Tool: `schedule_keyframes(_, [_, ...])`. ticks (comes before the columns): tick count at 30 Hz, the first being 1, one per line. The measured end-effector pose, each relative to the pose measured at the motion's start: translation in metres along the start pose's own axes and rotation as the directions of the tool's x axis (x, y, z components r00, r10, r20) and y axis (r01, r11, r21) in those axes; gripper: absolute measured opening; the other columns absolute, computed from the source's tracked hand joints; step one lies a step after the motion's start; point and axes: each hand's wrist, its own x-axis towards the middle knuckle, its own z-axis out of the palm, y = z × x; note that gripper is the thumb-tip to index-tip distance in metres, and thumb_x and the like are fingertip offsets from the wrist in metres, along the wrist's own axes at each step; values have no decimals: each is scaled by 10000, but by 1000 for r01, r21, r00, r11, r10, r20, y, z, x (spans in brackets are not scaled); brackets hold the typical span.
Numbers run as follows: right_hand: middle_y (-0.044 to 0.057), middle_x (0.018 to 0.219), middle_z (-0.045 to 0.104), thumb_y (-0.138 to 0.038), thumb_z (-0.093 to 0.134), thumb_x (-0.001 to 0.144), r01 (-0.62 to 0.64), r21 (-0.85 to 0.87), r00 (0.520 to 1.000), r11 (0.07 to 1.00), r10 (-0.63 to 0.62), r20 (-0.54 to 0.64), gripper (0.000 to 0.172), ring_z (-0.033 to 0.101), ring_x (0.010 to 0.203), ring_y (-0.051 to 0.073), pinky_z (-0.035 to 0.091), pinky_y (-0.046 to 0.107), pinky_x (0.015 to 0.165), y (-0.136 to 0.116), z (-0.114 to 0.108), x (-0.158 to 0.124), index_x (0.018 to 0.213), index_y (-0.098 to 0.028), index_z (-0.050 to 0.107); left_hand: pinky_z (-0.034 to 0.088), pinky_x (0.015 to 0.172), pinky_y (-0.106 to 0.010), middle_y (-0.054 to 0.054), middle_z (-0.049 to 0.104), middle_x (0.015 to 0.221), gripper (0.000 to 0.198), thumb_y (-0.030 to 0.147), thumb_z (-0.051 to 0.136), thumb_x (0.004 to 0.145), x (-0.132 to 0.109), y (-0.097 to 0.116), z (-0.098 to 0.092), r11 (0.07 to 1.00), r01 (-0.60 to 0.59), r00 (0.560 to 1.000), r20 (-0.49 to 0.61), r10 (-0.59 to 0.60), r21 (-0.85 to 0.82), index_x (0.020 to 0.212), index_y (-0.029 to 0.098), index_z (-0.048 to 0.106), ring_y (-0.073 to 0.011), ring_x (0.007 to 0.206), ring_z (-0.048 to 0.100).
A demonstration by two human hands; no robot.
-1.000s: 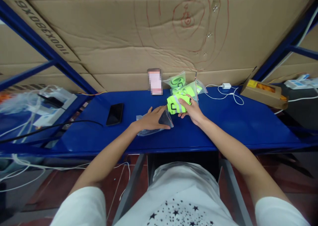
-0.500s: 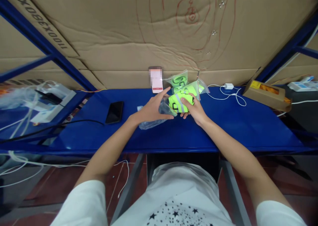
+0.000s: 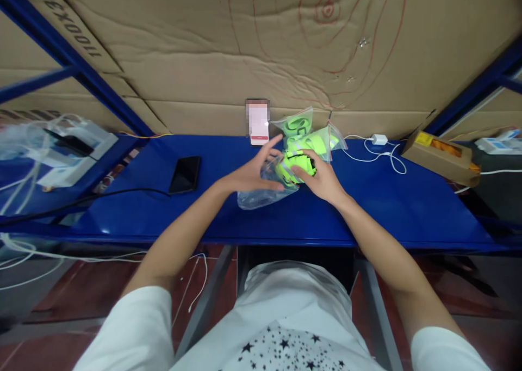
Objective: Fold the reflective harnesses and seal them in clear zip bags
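My right hand (image 3: 324, 180) grips a folded neon-yellow reflective strap bundle (image 3: 299, 166) with grey stripes and black trim, thumb on top. A clear plastic bag (image 3: 265, 198) lies on the desk below and left of it, and the bundle's left end is at the bag's mouth. Around that mouth my left hand (image 3: 255, 172) is spread, thumb and fingers wide apart. Whether its fingertips touch the film is hard to make out. Just behind, two zip bags hold similar neon straps: one bag (image 3: 297, 125) further back, another bag (image 3: 320, 142) partly behind the bundle.
A lit phone (image 3: 259, 123) leans against the cardboard wall (image 3: 196, 82). On the blue desk (image 3: 228, 227) lies a dark phone (image 3: 185, 174) at left. A white charger (image 3: 379, 140) with its cable and an open cardboard box (image 3: 440, 158) are at right. Power strips (image 3: 73, 164) stand far left.
The bundle has turned and shifted slightly left against the plastic bag's mouth, in my right hand. My left hand stays spread, its fingers curling a little more. The camera view has shifted slightly.
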Motion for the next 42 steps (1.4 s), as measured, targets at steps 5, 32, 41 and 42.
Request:
schedule_keyframes(5, [49,1251,701,-530,639,936,145,112,985,983,-153,75,471,679,988,231,544,346,850,-5,-5,-1,1319,-261,585,489,1018,-398,-113,685,1245,1043,506,919,668,12,3,-22,999,47,999,22,-47,-13,1543,230,424,-276,1149,641])
schedule_keyframes(32, [77,1166,712,-534,758,841,188,81,981,979,-192,43,452,674,1064,280,527,426,967,-1,-3,-2,1166,-237,653,543,957,-399,-105,753,1199,752,546,902,664,1,5,11,982,125,992,23,-123,-142,1273,154,699,-322,1129,690])
schedule_keyframes(41, [36,1113,721,-566,784,781,-165,317,977,934,112,180,602,676,990,233,542,384,911,7,2,1,1267,-248,627,575,798,-365,-85,772,1008,499,509,878,725,-4,12,12,894,217,972,173,-160,-392,1042,142,760,-263,911,725])
schedule_keyframes(42, [47,1167,722,-557,782,787,-171,327,976,930,114,187,609,677,1044,244,529,403,963,7,2,1,1289,-246,631,581,843,-382,-104,761,1106,554,481,893,718,-3,12,14,873,203,977,148,-151,-444,1138,154,739,-279,997,720])
